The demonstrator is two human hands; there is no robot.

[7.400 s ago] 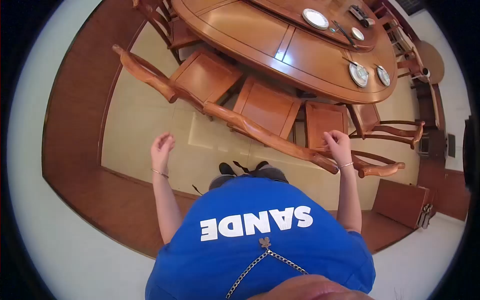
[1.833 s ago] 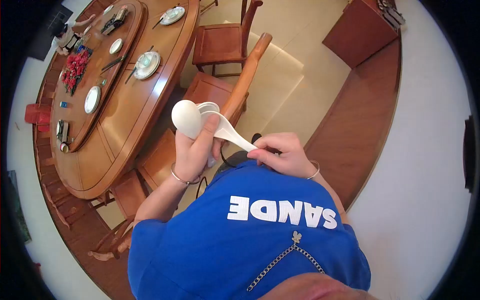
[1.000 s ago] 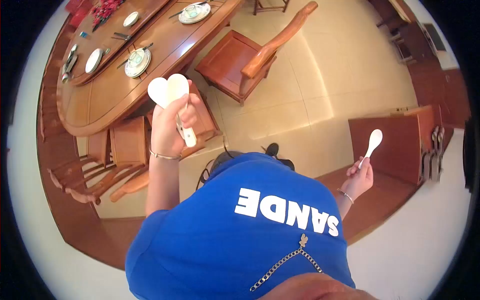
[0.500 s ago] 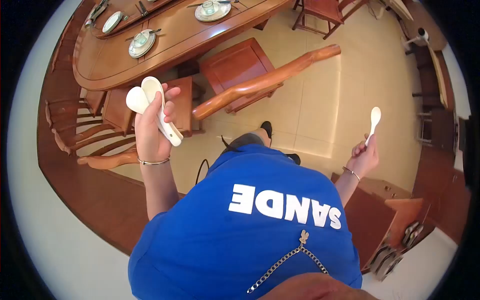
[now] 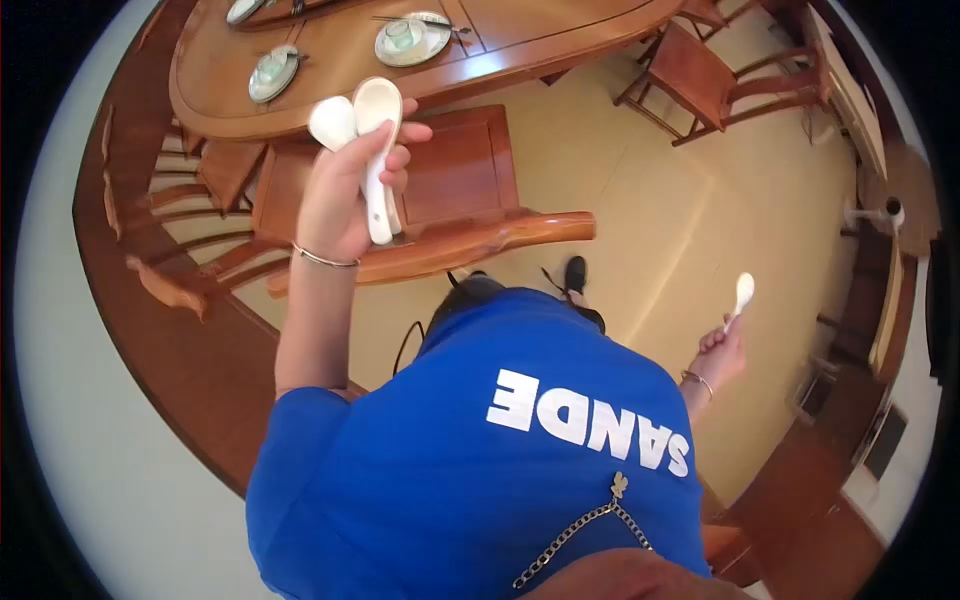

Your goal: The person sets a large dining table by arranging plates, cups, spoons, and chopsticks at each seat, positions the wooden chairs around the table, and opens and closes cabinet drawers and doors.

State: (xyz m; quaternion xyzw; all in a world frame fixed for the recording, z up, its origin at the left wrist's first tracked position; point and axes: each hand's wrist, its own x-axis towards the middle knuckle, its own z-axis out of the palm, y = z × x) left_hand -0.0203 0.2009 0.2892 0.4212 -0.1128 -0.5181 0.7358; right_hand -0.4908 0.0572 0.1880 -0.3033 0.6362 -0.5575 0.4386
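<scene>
Blue shirt (image 5: 420, 460): It fills the lower part, at six o'clock, and it hides part of the right arm.
Right hand (image 5: 725, 355): It is at three to four o'clock, with the arm out to the side, away from the tabletop. The fingers are curled and they pinch one handle.
Single spoon (image 5: 745, 292): It is white, in the right hand, with its bowl upward.
Left hand (image 5: 335, 195): It is at ten to eleven o'clock, with the forearm reaching forward. The thumb presses across the handles, and some fingers stick out behind them.
Spoon bunch (image 5: 378, 105): It is in the left hand. Two white bowls are fanned side by side; the exact number of spoons I cannot tell.
Step of the spoons: It seems to be the carrying of one spoon apart from the others. I judge that any next move calls for a firm left thumb, so the bunch does not slide.
Near chair (image 5: 455, 165): It is at eleven o'clock, behind the left hand.
Tabletop (image 5: 560, 25): It is from ten to one o'clock, beyond this chair.
Plates with cups: One (image 5: 258, 90) is at ten to eleven o'clock, another (image 5: 425, 50) at eleven to twelve.
</scene>
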